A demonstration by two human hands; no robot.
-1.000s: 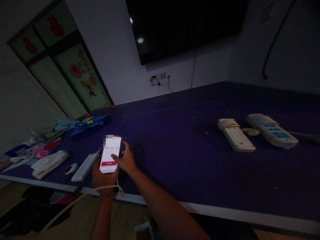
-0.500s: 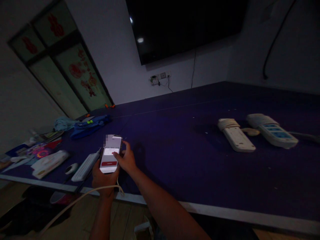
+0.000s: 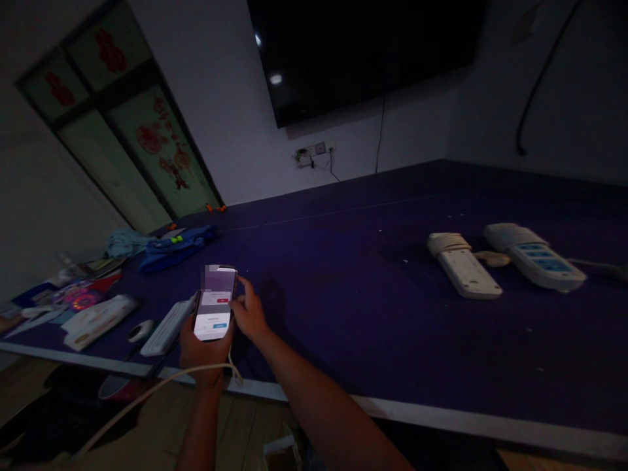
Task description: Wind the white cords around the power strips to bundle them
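A lit smartphone (image 3: 214, 313) is held tilted up above the near edge of the purple tabletop. From below and the left, my left hand (image 3: 203, 347) is closed around its lower part. My right hand (image 3: 250, 314) grips its right edge, the thumb beside the screen and the forefinger by the upper side; its other fingers are hidden. On the screen are a small box with a red button and a blue button lower down. A pale cable (image 3: 176, 374) passes across my left wrist and rises toward the phone's lower end.
Left of the phone lie a white power strip (image 3: 168, 327), a small white round-ended object (image 3: 140, 330), a white soft pack (image 3: 99, 320) and blue cloth (image 3: 176, 247). Two cord-wrapped power strips, one white (image 3: 468, 271) and one blue-faced (image 3: 540, 258), lie right. A large television (image 3: 367, 52) hangs behind.
My right thumb has drawn back from mid-screen to the phone's right edge. The display has changed: the lower red bar is gone, and a white panel with a blue button shows there.
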